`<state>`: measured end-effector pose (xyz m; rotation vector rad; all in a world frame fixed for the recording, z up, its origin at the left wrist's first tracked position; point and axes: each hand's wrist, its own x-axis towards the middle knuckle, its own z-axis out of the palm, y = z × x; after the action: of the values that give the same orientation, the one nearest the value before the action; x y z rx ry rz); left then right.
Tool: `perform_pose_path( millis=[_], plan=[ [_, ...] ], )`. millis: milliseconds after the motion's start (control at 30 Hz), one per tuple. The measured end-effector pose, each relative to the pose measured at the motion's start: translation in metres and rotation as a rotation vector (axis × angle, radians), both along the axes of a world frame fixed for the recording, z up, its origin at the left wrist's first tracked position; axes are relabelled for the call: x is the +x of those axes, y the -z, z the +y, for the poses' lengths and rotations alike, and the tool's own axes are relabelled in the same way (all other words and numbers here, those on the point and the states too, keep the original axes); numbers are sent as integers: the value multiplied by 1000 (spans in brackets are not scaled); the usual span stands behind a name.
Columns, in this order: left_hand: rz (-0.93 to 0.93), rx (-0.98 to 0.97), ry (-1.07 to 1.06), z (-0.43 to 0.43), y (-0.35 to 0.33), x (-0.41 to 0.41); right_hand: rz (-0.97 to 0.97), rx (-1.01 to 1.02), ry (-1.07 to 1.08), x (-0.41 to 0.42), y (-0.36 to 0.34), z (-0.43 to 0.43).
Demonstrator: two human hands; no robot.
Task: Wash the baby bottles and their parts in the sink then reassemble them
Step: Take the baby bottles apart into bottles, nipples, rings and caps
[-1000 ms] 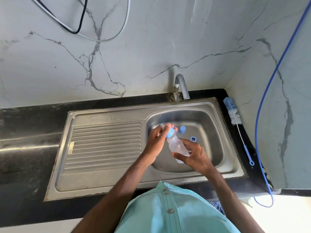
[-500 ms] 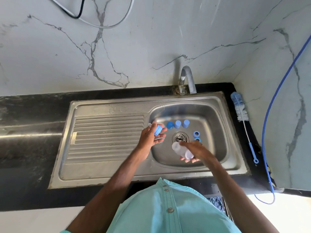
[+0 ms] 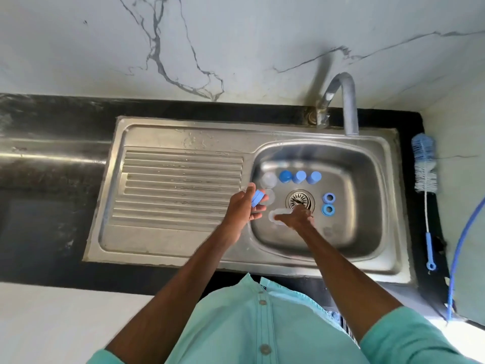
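Note:
My left hand (image 3: 242, 206) holds a blue screw ring (image 3: 257, 198) with a clear teat over the left side of the basin. My right hand (image 3: 296, 218) rests on a clear bottle (image 3: 275, 216) lying on the basin floor beside the drain (image 3: 300, 200); its fingers look nearly straight. Three blue caps (image 3: 299, 176) stand in a row at the back of the basin. Two blue rings (image 3: 328, 203) lie right of the drain. A clear bottle mouth (image 3: 269, 179) shows at the basin's back left.
The steel sink (image 3: 183, 232) has a ribbed drainboard on the left. A curved tap (image 3: 346, 101) stands behind the basin. A blue-and-white bottle brush (image 3: 425, 174) lies on the black counter at right, beside a blue hose (image 3: 462, 232).
My right hand has lowered the clear bottle from mid-air onto the basin floor. My left hand keeps the unscrewed blue ring, now apart from the bottle. The camera has moved closer.

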<state>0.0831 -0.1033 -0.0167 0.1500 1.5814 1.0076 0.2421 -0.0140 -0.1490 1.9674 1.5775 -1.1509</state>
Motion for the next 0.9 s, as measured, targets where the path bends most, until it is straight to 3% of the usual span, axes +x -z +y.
perform_pose_path(
  millis=[500,900],
  plan=[
    [-29,-83,-61,-15,25,-2,115,153,-197,-45,32,-40],
    [-19,-93,-17,-19,28,2,238,112,-233,-22,36,-42]
  ],
)
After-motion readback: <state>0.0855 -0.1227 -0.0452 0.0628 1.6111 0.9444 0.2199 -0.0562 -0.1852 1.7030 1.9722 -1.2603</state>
